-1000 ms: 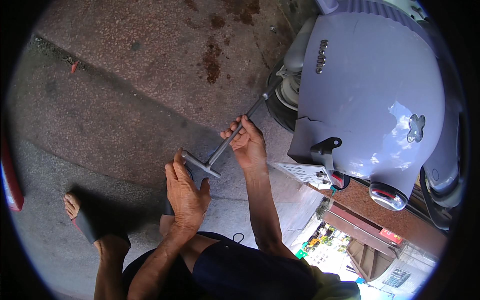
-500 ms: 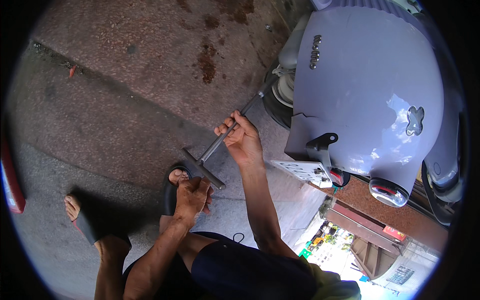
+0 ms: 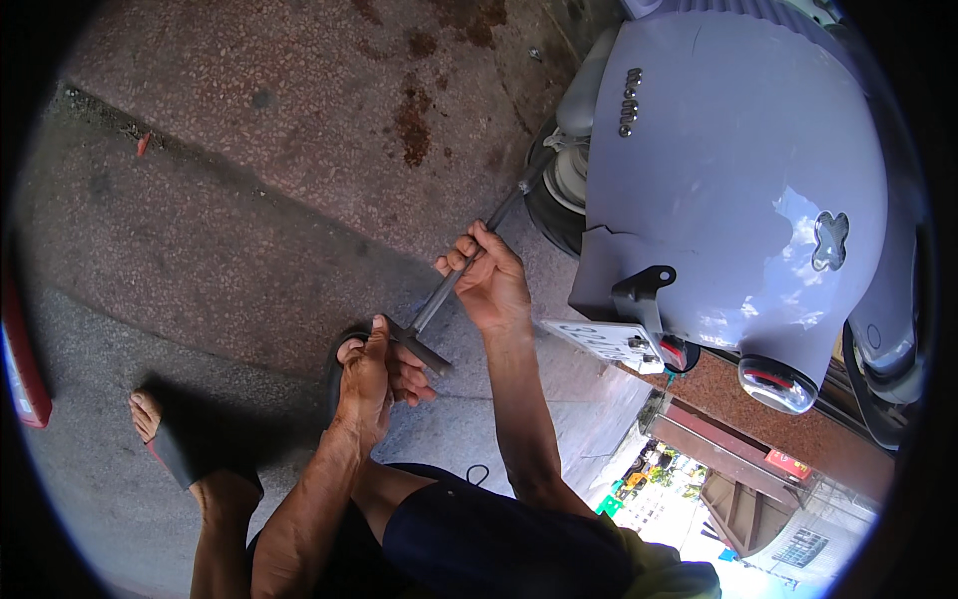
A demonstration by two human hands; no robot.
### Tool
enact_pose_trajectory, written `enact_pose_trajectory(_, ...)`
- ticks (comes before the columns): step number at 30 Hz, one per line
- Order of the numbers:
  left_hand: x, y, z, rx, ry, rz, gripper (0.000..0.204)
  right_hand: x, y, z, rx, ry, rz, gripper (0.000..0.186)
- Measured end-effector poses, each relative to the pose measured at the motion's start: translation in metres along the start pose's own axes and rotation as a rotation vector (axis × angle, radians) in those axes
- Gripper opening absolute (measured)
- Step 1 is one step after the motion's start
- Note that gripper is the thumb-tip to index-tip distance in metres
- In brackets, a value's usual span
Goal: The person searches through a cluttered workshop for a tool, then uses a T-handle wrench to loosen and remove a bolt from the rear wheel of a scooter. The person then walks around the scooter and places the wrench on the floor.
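Note:
A long steel T-handle wrench (image 3: 432,304) slants from my hands up to the wheel (image 3: 567,185) of a lilac scooter (image 3: 738,180). Its far end meets the hub area beside the tyre; the exact contact is hidden. My right hand (image 3: 489,280) is wrapped around the shaft, palm up. At the crossbar, my left hand (image 3: 367,379) has its thumb against one end, with the fingers half curled beside and below the bar. The bar's other end sticks out past those fingers.
A licence plate (image 3: 602,342) and a black bracket (image 3: 642,290) jut from the scooter's rear, close to my right forearm. A tail lamp (image 3: 776,383) lies lower right. My sandalled feet (image 3: 146,414) rest on the stained stone floor (image 3: 249,130). A red object (image 3: 22,349) stands far left.
The wrench's crossbar has turned slightly. My left hand has rolled over, its thumb now up against the bar's end and its fingers showing. My right hand keeps its hold, shifted slightly right.

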State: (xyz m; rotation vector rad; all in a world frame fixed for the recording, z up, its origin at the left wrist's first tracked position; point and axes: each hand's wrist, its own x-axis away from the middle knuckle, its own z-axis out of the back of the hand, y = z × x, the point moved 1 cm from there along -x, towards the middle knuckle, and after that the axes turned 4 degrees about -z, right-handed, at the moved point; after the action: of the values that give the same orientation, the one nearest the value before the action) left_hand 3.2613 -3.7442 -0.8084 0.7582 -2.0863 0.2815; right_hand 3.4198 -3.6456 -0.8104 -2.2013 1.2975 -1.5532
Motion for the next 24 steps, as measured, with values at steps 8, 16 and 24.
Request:
enact_pose_trajectory(8, 0.017, -0.006, 0.008, -1.351, 0.323, -0.945, 0.018, 0.002, -0.002, -0.001, 0.091, 0.114, 0.017, 0.010)
enact_pose_trajectory(16, 0.005, -0.005, -0.010, -1.663, 0.320, -1.373, 0.038, 0.001, -0.002, -0.001, 0.071, 0.101, 0.018, 0.009)
enact_pose_trajectory(24, 0.010, -0.010, -0.009, 0.203, -0.136, 0.141, 0.059, 0.005, 0.002, 0.002, -0.007, 0.034, -0.009, 0.008)
